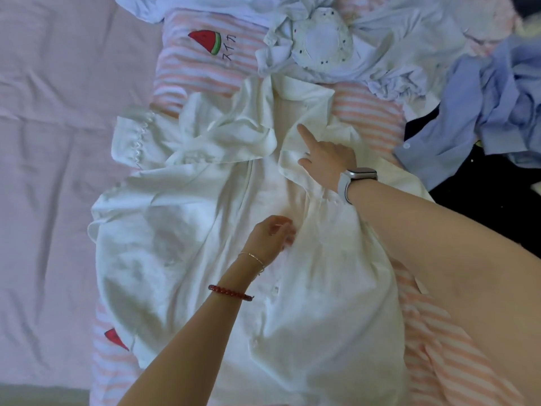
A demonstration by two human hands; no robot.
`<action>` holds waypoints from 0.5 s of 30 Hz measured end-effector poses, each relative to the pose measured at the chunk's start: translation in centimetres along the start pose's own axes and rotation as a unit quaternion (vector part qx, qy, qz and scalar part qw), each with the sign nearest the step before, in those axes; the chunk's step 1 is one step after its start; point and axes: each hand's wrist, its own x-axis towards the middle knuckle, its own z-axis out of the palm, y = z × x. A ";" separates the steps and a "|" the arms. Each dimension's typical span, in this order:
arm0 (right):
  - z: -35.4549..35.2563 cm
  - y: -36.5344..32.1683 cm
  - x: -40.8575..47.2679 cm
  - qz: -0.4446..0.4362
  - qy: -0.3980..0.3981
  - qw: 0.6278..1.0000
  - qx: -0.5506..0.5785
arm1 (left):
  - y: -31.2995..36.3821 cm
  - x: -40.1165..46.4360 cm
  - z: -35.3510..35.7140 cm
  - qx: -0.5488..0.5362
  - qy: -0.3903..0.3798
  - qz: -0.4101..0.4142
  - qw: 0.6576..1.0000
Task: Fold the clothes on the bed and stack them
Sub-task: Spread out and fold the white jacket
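Observation:
A white button-front shirt (187, 235) lies spread and rumpled across the middle of the bed, collar toward the top. My right hand (325, 159), with a watch on its wrist, rests near the shirt's collar; the index finger points out and the other fingers pinch the front edge of the cloth. My left hand (272, 238), with bracelets on its wrist, sits lower on the shirt's front placket, fingers curled against the fabric. Under the shirt lies a pink-and-white striped garment (205, 63) with a watermelon print.
A crumpled white garment with a round lace piece (322, 42) lies at the top. A light blue shirt (474, 112) is heaped at the right over dark fabric (483, 206). The pink bedsheet (52, 142) stretches to the left.

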 end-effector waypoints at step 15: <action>-5.4 1.2 8.7 0.216 0.173 0.803 0.527 | 6.1 6.0 0.5 0.010 0.049 0.064 0.997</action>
